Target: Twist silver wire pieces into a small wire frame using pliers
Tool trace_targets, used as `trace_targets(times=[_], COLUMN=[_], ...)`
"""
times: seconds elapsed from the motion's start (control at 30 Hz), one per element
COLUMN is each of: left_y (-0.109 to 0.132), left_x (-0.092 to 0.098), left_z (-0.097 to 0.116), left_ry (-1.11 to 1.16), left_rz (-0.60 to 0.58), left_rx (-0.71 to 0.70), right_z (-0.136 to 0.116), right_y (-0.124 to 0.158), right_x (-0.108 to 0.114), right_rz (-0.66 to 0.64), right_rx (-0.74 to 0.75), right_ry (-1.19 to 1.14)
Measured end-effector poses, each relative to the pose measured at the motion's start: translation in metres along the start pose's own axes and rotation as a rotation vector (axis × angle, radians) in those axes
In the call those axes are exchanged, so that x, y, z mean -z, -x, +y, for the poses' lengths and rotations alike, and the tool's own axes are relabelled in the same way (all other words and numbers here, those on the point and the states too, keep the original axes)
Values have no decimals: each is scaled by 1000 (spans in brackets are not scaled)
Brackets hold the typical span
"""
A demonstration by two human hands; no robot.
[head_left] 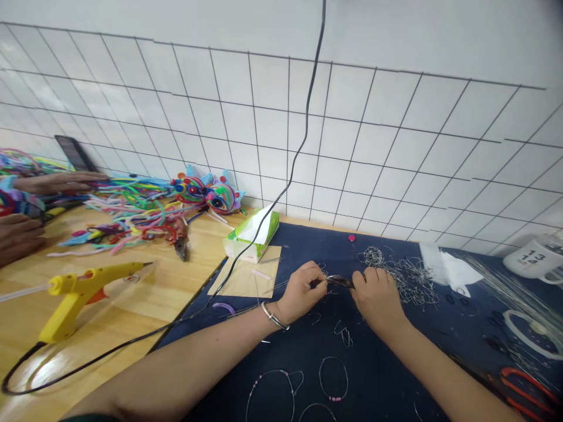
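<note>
My left hand (pixel 302 292), with a silver bangle (pixel 275 317) at the wrist, pinches a thin metal wire between thumb and fingers. My right hand (pixel 379 300) is closed round small pliers (pixel 342 282), whose jaws point left and meet the wire close to my left fingertips. Just how the jaws grip it is too small to tell. Below the hands, bent wire pieces (pixel 344 335) lie on the dark blue mat (pixel 294 351), with a wire loop carrying pink beads (pixel 333 380) and a larger beaded wire ring (pixel 271 375). A tangle of wire (pixel 407 278) sits beyond my right hand.
A yellow glue gun (pixel 83 293) lies left, its black cable (pixel 264 225) crossing near my left arm. A tissue box (pixel 253 237) stands behind a tan sheet (pixel 224 287). Red-handled scissors (pixel 528 390) and a mug (pixel 534 258) are right. Another person's hands (pixel 57 181) are among colourful pipe cleaners (pixel 136 205).
</note>
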State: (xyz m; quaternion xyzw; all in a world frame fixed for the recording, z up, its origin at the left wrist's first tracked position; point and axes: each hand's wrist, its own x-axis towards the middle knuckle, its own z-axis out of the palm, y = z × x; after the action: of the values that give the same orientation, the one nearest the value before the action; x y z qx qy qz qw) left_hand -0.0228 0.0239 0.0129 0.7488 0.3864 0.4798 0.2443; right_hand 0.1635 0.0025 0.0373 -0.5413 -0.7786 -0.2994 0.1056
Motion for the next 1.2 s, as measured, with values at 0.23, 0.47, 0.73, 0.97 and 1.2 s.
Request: trace_targets(times=[0.23,0.47,0.73,0.97,1.2], left_y=[1,1,-2,-4,-2], left_x=[0,0,0,0,0], left_z=[-1,0,-5,-9,-4], left_ry=[34,55,31,29,76], left_rz=[12,25,39,37,-22], left_rx=[7,19,58,65,28], right_z=[-1,0,0,11,19], right_y=[-1,1,-3,-7,-9], right_x=[3,3,16,27,18], right_rz=[-11,-9,-76,-74,-98], right_rx=[7,9,11,25,31], right_ry=[7,21,18,1,48])
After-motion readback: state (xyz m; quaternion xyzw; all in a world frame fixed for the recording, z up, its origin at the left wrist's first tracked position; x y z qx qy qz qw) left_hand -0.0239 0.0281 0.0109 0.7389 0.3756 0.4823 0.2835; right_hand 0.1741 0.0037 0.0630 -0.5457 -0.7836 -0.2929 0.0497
